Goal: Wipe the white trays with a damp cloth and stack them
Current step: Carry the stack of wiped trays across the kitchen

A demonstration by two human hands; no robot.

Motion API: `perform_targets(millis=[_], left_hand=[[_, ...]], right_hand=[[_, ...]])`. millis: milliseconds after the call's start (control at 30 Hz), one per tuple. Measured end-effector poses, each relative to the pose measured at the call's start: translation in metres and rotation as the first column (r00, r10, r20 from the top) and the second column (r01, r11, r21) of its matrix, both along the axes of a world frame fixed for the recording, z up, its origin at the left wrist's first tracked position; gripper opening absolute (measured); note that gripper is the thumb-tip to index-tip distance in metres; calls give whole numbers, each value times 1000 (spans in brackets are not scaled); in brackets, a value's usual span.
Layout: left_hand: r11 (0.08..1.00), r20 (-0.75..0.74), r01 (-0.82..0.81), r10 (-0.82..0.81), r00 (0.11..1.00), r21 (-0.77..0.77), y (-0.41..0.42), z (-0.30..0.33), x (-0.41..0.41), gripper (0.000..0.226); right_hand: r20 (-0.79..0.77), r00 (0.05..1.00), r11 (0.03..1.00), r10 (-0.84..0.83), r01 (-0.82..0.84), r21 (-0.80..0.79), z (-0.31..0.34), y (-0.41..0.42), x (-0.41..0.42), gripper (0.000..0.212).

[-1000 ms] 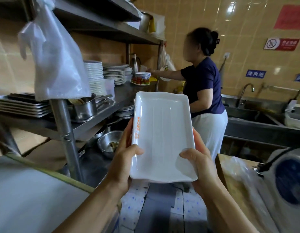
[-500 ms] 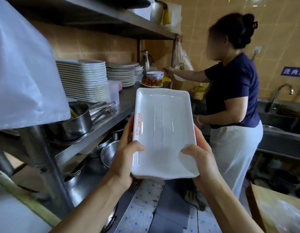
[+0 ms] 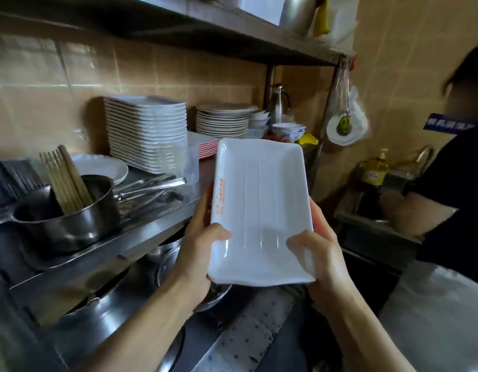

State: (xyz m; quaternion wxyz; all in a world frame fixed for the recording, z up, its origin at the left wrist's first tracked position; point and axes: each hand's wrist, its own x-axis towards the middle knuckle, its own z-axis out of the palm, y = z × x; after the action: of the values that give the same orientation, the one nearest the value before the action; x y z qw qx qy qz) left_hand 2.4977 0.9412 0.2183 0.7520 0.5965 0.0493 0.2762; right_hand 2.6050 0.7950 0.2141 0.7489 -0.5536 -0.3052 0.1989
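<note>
A white rectangular tray (image 3: 262,200) with orange print along its left rim is held up in front of me, long side pointing away. My left hand (image 3: 203,245) grips its near left edge, thumb over the rim. My right hand (image 3: 318,253) grips the near right corner the same way. A tall stack of similar white trays (image 3: 148,132) stands on the steel shelf (image 3: 141,232) to the left, against the tiled wall. No cloth is visible.
A steel pot (image 3: 71,213) holding chopsticks and some tongs lie on the shelf's near part. Round plates (image 3: 223,120) and bowls stand further back. Steel bowls sit below the shelf. A person (image 3: 444,200) stands at the sink on the right.
I have moved forward and turned left toward the shelf, so the tray stack is closer and the person has slid to the right edge. My grip on the tray is unchanged.
</note>
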Motion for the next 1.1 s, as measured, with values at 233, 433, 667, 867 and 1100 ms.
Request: perform_targets(millis=[233,433,667,867,1100], left_hand=[[998,-15,-68,69,998,8,19,-12,63,78],[994,3,-107,107,994,-23,53,-16,131,78],[986,16,-169,169,986,-13,108,-4,210,76],[966,14,-257,258,966,-20,143,7,256,82],[916,23,-398,400,916,-45,179,7,303,75]], right_hand=[[-11,998,998,58,-58,12,-11,21,70,79],[-3,995,994,98,-98,38,-13,63,143,81],[-6,985,984,171,-170,46,-2,125,229,81],[-40,971,971,237,-235,44,3,173,287,79],[-70,927,929,369,-368,27,5,234,350,73]])
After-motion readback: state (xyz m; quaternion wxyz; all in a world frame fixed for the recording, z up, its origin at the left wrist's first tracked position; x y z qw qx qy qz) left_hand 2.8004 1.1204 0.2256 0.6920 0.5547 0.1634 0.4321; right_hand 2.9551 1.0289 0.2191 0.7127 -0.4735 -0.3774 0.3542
